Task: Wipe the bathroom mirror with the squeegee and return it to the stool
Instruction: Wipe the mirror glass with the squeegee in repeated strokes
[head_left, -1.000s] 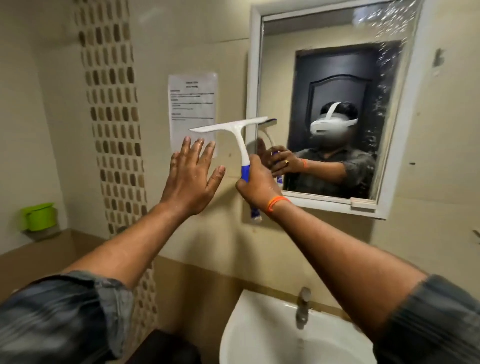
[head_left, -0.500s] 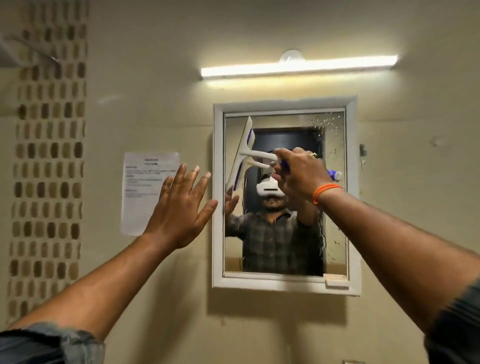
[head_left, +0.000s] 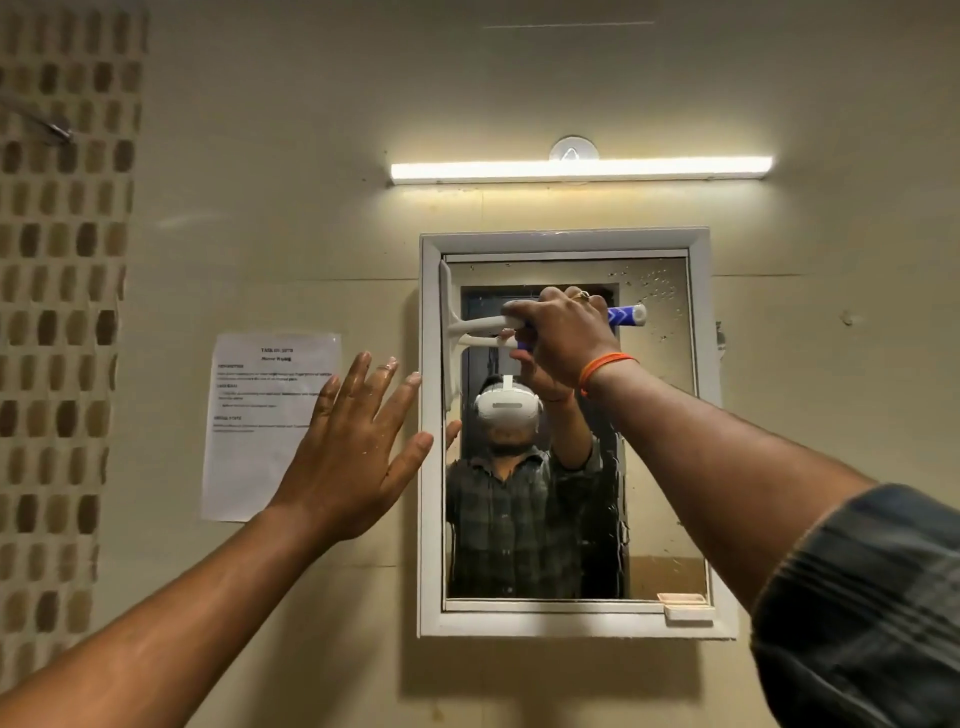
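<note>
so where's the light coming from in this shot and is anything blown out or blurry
Head view: the tube light above the mirror is the source and is blown out to white, with a glow on the wall around it; the mirror frame casts a soft shadow below. The paper notice has text too soft to read. The right hand holding the squeegee looks fairly sharp.

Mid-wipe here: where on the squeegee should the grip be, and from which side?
Grip the squeegee by its blue-and-white handle, coming from the right, as the right hand does now. Its blade stands upright against the mirror's left edge and the handle sticks out sideways to the right, leaving room to pull across the glass.
</note>
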